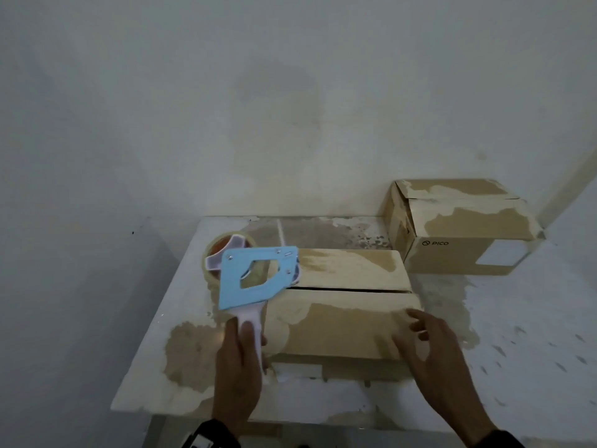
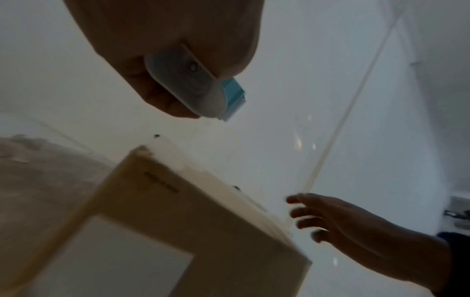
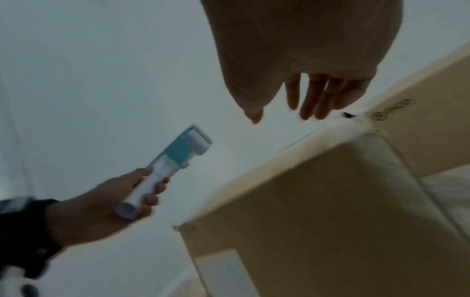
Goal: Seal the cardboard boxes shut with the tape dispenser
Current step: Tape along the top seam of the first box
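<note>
A person's left hand [image 1: 237,360] has its grip wrapped around the white handle of a blue tape dispenser [image 1: 258,279], held at the left end of a cardboard box [image 1: 342,305] at centre frame on the tabletop [image 1: 155,350]. The right hand [image 1: 433,350], grip loose with fingers spread, hovers by the box's near right corner. A second box [image 1: 458,227] sits at upper right.

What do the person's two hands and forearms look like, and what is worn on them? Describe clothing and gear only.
Both hands are bare, with no gloves and no rings that can be made out. The left hand comes out of a dark sleeve, with a black-and-white device at the wrist. The right hand also ends in a dark cuff.
</note>
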`<move>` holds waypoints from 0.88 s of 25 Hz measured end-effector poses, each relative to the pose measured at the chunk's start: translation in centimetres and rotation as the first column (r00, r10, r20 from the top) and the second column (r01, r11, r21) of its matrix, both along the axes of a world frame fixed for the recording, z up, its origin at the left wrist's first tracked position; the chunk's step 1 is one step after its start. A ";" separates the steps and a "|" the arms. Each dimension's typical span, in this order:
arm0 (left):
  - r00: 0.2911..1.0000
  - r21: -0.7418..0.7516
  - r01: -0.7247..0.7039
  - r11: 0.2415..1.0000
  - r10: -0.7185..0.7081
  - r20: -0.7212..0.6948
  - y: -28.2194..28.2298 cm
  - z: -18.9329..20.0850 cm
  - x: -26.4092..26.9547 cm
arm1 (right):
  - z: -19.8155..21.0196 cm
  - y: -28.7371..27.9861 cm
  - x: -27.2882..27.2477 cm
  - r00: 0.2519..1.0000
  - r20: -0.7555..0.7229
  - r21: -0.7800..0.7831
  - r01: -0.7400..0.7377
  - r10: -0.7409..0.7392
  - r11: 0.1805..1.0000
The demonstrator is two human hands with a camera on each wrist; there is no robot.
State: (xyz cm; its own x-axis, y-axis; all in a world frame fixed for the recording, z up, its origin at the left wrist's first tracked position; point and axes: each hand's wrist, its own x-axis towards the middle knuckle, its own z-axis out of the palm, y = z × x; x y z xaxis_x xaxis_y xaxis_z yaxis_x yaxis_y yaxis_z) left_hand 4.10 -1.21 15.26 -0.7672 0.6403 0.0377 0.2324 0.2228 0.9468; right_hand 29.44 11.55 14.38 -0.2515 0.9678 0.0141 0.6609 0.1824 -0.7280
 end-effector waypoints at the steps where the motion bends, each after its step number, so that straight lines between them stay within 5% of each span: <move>1: 0.998 0.043 0.054 0.998 -0.054 0.020 0.8 0.9 1.1 | 1.6 -0.5 -1.4 0.991 -0.067 0.024 -0.111 0.112 0.994; 3: 0.986 0.104 0.152 0.983 -0.158 0.052 2.7 2.1 3.4 | 4.0 -1.1 -4.0 0.936 -0.188 -0.057 -0.311 0.296 0.949; 6: 0.959 0.192 0.280 0.940 -0.283 -0.013 4.9 3.3 6.3 | 6.4 -1.1 -6.8 0.856 -0.373 -0.206 -0.452 0.358 0.868; 9: 0.902 0.227 0.431 0.873 -0.418 -0.104 5.4 3.7 8.3 | 7.9 -0.3 -7.3 0.773 -0.597 -0.237 -0.423 0.212 0.875; 13: 0.789 0.178 0.613 0.770 -0.580 -0.203 5.6 3.4 10.3 | 7.9 1.5 -6.3 0.691 -0.722 -0.307 -0.364 0.034 0.879; 15: 0.727 0.168 0.685 0.709 -0.646 -0.233 5.5 3.3 10.6 | 7.8 2.3 -5.1 0.591 -0.803 -0.366 -0.385 -0.078 0.847; 17: 0.774 0.188 0.625 0.757 -0.573 -0.268 5.9 2.9 10.0 | 7.7 3.1 -3.7 0.501 -0.847 -0.427 -0.444 -0.177 0.787; 19: 0.894 0.232 0.433 0.871 -0.448 0.010 7.4 2.9 8.9 | 7.5 3.7 -2.3 0.431 -0.876 -0.449 -0.558 -0.219 0.698; 20: 0.856 0.210 0.372 0.904 -0.422 0.298 8.8 3.5 8.2 | 7.3 3.8 -1.8 0.392 -0.890 -0.442 -0.624 -0.232 0.644; 22: 0.524 0.197 0.416 0.888 -0.411 0.746 11.1 5.0 6.7 | 6.9 3.6 -1.2 0.356 -0.906 -0.422 -0.700 -0.230 0.576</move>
